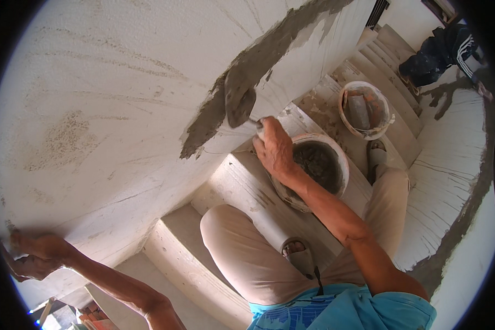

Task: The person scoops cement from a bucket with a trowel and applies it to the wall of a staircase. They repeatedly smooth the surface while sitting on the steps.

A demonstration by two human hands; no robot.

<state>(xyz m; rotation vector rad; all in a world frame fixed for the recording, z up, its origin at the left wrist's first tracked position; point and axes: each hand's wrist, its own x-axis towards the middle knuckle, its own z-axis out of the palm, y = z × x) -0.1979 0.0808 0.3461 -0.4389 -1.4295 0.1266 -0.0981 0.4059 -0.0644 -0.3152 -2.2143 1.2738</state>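
Note:
My right hand (274,149) is closed round the handle of a trowel (240,104). The trowel's blade lies against the white wall (121,66), over a band of wet grey mortar (209,121) that runs diagonally up it. Below my right forearm a round bucket (344,170) of grey mortar stands on a stair step. At the far left my left hand (38,254) is by the wall, its fingers curled. Shadow and the picture's rim hide what those fingers hold, if anything.
My legs straddle the concrete stairs (242,192), sandaled feet on steps. A second bucket (366,110) with a greyish cylinder inside stands higher up. A person in dark clothes (440,52) is at upper right. Another wall (445,159) with a mortar band bounds the right side.

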